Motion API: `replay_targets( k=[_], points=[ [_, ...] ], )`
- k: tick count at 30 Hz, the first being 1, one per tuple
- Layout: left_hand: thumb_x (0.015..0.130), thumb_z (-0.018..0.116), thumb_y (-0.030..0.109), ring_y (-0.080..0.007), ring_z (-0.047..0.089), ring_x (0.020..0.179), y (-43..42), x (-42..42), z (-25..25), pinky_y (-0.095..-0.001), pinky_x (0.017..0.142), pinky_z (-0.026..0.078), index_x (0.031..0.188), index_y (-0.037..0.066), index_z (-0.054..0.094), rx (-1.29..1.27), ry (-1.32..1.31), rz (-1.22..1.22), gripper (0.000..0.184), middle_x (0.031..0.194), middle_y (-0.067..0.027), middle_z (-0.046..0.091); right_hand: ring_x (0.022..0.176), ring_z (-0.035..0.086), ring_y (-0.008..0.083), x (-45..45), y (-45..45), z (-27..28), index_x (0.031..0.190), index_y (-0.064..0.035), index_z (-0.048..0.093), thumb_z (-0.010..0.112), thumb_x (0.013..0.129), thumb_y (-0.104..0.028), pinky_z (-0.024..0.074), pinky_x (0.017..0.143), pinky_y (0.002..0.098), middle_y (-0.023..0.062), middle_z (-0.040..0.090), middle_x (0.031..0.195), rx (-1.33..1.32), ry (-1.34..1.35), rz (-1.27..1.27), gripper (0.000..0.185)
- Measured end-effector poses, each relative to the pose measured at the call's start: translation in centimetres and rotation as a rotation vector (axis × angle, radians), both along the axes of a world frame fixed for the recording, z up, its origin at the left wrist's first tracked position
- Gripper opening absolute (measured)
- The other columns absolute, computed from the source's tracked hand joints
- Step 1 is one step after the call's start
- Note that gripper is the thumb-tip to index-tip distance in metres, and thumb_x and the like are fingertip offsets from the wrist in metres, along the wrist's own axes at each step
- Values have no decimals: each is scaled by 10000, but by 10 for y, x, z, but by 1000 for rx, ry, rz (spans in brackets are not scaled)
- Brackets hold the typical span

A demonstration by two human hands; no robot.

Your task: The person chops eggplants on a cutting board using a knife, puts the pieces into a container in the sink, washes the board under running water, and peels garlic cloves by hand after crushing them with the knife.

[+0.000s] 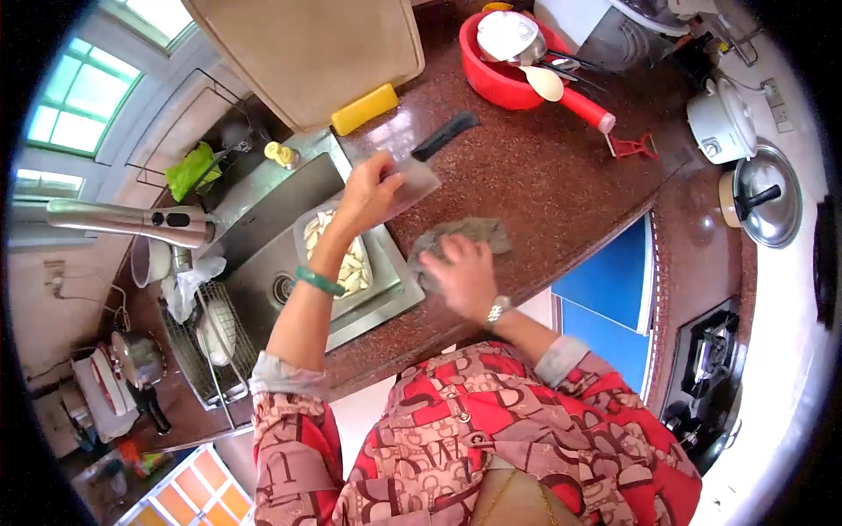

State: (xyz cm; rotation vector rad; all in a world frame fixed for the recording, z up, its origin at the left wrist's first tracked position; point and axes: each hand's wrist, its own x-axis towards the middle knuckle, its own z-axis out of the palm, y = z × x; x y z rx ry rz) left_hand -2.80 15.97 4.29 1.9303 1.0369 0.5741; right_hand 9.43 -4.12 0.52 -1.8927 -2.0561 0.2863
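Note:
My left hand [370,195] is closed on the blade of a cleaver [419,186], held over the sink's right edge. The cleaver's black handle points away to the upper right, above the counter. Below my left wrist, a clear container [367,279] of white sliced pieces [353,265] sits at the sink; my forearm hides part of it. On the counter near its front edge, my right hand [465,276] presses down on a crumpled grey-brown cloth [487,232], fingers bent over it and slightly blurred.
The steel sink [254,254] with its faucet [132,219] lies left. A cutting board [307,53] leans behind a yellow block [365,109]. A red basin [491,83] with utensils stands at the back, near a red peeler [633,146]. A rice cooker [721,121] and gas stove [709,351] are right.

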Motion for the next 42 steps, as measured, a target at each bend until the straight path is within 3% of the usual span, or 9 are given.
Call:
replay_targets(
  k=[2,6,10,17,21,26,30,34,42],
  points=[
    [769,593,144,-302,563,650,1,17,-8,-379,608,446,817,-13,537,37,-15,-69,174,714,-195,572,1148,420,317,-9,-4,10,1133,-219,575,624,718,-174,296,898,529,136,496,1196,23,165,69,421],
    [812,565,117,-162,506,644,-7,29,-13,-337,578,425,806,-11,545,51,37,-124,130,695,-118,551,1120,444,327,22,0,36,1171,-91,536,660,708,-160,305,936,480,138,524,1164,128,636,20,484],
    [790,584,147,-322,621,774,-34,15,-4,-411,641,482,933,58,606,149,74,-251,170,822,-165,633,1037,513,329,62,54,116,1052,-50,594,679,697,-164,396,885,421,140,575,1060,406,40,-1,382],
    [659,626,71,-351,580,749,-81,-62,37,-443,620,469,872,66,510,423,135,-231,243,751,-136,575,824,598,331,54,83,114,1059,-12,533,667,734,-165,460,726,362,189,611,872,-679,281,399,383],
    [676,624,91,-313,589,768,-99,-126,42,-439,612,455,855,79,513,325,334,-230,212,742,-123,580,726,582,317,-8,77,94,1005,19,513,664,740,-135,454,692,381,223,579,799,-604,467,691,341],
    [709,657,141,-271,565,941,-125,-217,60,-423,825,400,888,110,565,629,262,114,203,907,-103,581,569,527,138,-80,58,85,940,11,525,586,766,-142,418,516,281,86,556,660,-864,585,352,240],
    [692,693,100,-296,540,1037,-143,-323,54,-398,892,403,979,88,606,635,206,474,300,1092,-122,576,486,435,60,-93,26,69,922,-23,520,553,814,-155,355,450,208,1,509,609,-579,1199,-165,174],
    [781,630,33,-178,602,753,-173,-407,19,-273,673,473,883,0,617,224,62,809,109,851,-105,631,477,416,60,-59,16,49,881,-52,510,571,862,-217,354,448,208,-2,498,626,-318,1319,-452,177],
    [789,627,34,-182,599,762,-178,-374,-6,-268,640,467,908,-3,606,144,-40,422,127,861,-106,617,507,477,63,16,40,15,842,-90,535,625,834,-252,388,435,208,-1,548,668,-379,1156,-646,185]
  ],
)
